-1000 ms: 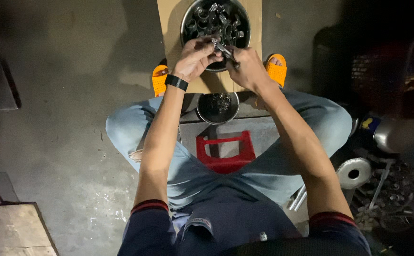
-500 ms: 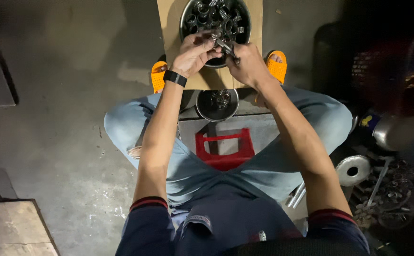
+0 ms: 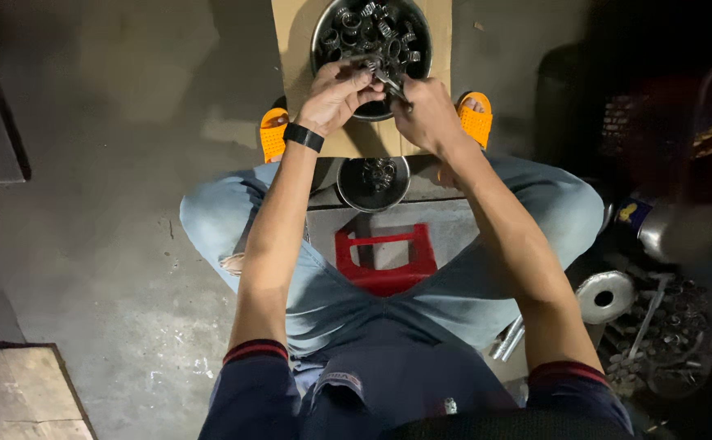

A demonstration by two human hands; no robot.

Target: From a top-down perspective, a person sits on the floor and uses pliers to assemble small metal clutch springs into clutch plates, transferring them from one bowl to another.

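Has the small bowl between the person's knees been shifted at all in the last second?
No. The small bowl sits in the same spot just beyond the red stool and below the cardboard sheet; only the head camera drifted slightly.

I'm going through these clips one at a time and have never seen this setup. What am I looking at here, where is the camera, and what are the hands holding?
There is no machine: this is a person at work with bare hands. The one camera sits on that person's head and looks straight down, so you see both arms, knees in jeans and a red stool underneath.

The left hand, with a black wristband, and the right hand meet over a large round metal pan full of small metal rings and parts. Together they grip a small metal part; what exactly it is, is too small to tell.

The pan stands on a sheet of cardboard on the concrete floor. A smaller metal bowl with a few parts sits nearer the stool. Orange sandals flank the cardboard, and more metal parts lie in the dark at the right.
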